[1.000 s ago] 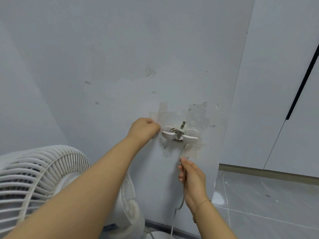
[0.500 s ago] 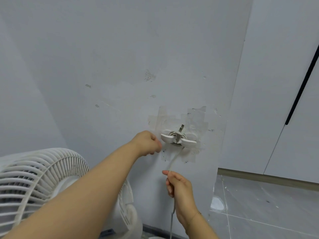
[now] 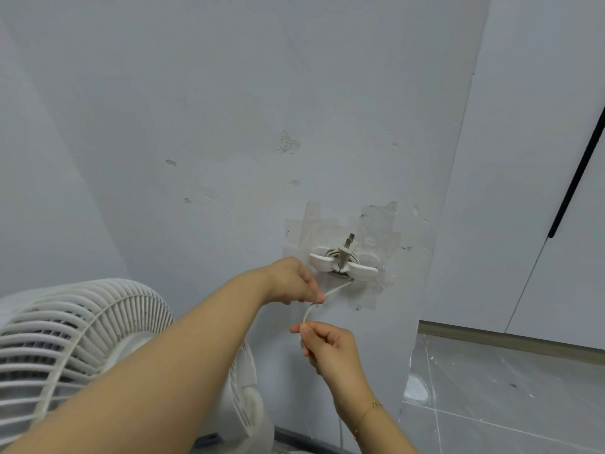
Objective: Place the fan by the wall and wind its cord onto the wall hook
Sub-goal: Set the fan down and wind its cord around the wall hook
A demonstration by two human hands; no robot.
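Observation:
A white fan (image 3: pixel 75 348) stands low at the left, close to the grey wall (image 3: pixel 229 126). A white winged wall hook (image 3: pixel 343 267) is taped to the wall, with turns of the white cord wound behind its wings and the plug (image 3: pixel 347 247) sticking up at its middle. The cord (image 3: pixel 334 291) runs down-left from the hook. My left hand (image 3: pixel 291 283) pinches it just below the hook. My right hand (image 3: pixel 327 348) pinches it a little lower, and the cord drops on past my right wrist toward the floor.
The wall ends at a corner on the right, beside a pale cabinet door with a black handle strip (image 3: pixel 576 172). Grey floor tiles (image 3: pixel 510 394) lie at the lower right. A dark skirting runs along the wall's foot.
My left hand dropped from beside the hook's left wing and took hold of the cord below the hook. My right hand slid down and left along the cord.

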